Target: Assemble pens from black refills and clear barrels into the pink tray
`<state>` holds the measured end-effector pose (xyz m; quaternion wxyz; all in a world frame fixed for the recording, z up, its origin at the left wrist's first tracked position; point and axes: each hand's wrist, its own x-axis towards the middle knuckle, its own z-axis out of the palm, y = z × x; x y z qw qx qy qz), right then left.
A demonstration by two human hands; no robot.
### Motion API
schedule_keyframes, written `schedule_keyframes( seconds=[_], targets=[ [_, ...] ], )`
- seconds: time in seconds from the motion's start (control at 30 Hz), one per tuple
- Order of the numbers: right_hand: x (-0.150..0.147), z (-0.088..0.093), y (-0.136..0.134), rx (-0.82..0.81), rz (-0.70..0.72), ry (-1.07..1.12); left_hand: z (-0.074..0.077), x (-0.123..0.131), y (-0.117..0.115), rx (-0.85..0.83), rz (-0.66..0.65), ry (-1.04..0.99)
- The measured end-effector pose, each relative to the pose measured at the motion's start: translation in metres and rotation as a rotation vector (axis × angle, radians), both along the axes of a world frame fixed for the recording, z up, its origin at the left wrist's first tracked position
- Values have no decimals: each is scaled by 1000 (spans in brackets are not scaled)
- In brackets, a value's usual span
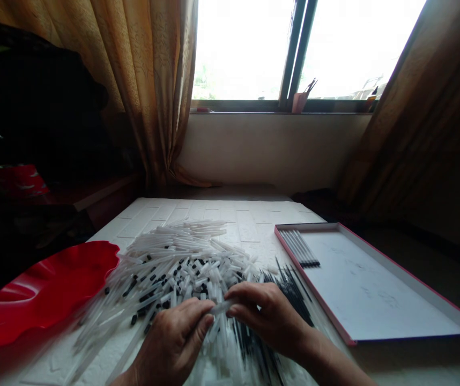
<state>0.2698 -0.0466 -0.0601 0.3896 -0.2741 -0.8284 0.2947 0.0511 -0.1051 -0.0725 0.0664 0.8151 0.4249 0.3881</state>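
Both hands meet low in the middle of the view, over a large pile of clear plastic tubes [173, 239], short white pieces and small black plugs [134, 320]. A short translucent piece [221, 307] spans the gap between them. My left hand [176, 338] pinches its left end between thumb and forefinger. At its right end, my right hand [268, 316] closes thumb and forefinger on it. Thin black rods [294, 292] lie beside and partly under my right hand. Slight blur hides the piece's details.
A shallow pink-edged tray [378, 289] on the right holds a row of clear tubes with black ends [300, 248]. At left sits a red wavy-rimmed dish [53, 284]. Behind the white brick-patterned tabletop [250, 217] are a wall, curtains and a window; a small cup [299, 102] stands on the sill.
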Motion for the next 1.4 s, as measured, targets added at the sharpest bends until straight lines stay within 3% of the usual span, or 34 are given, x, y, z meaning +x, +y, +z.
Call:
schedule_keyframes(
  seconds=[0.3,0.53,0.63,0.7,0.77,0.83,1.0,1.17,1.3,1.4],
  targets=[
    [-3,-3,0,-343,87,142,5,3,-1,-19,-35,-35],
    [8,9,6,-357,81,108,-1,-1,-1,-21,68,-125],
    [21,14,14,-299,46,-91,-5,-6,1,15,154,-184],
    [29,16,20,-181,-103,-182,-8,-7,2,17,164,-189],
    [36,17,26,-62,-274,-160,-11,-7,3,31,157,-180],
    [42,18,29,-23,-323,-125,-13,-7,3,39,153,-168],
    [46,18,30,0,-275,-233,-10,-20,7,-20,234,-277],
    [28,4,27,53,-222,-325,0,-33,13,-10,356,-453],
    [7,4,19,90,-140,-398,2,-31,16,-5,392,-450],
    [-11,10,9,205,-13,-533,2,-29,17,25,399,-403]
  ],
)
